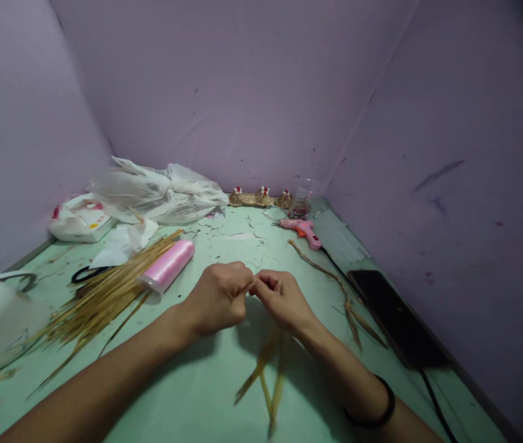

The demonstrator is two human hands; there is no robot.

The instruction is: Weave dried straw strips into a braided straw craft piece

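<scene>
My left hand (224,294) is closed in a fist over the middle of the green table (187,381). Fingertips of my right hand (280,296) are pinched together and meet the left hand's fingers. Whatever lies between the fingers is too small to make out. Below my right hand, dry yellow-brown strips (271,375) hang or lie, spread toward the near side; their upper ends are hidden behind the hand. A spool of pink ribbon (169,266) lies left of my hands, against a bundle of dry straw strips (99,301).
White plastic bags (164,191) and small woven pieces (255,198) stand along the back wall. At the right are a pink glue gun (303,231), a twisted dry strand (330,277) and a black phone (395,317). A white rounded object (3,326) sits at the left edge.
</scene>
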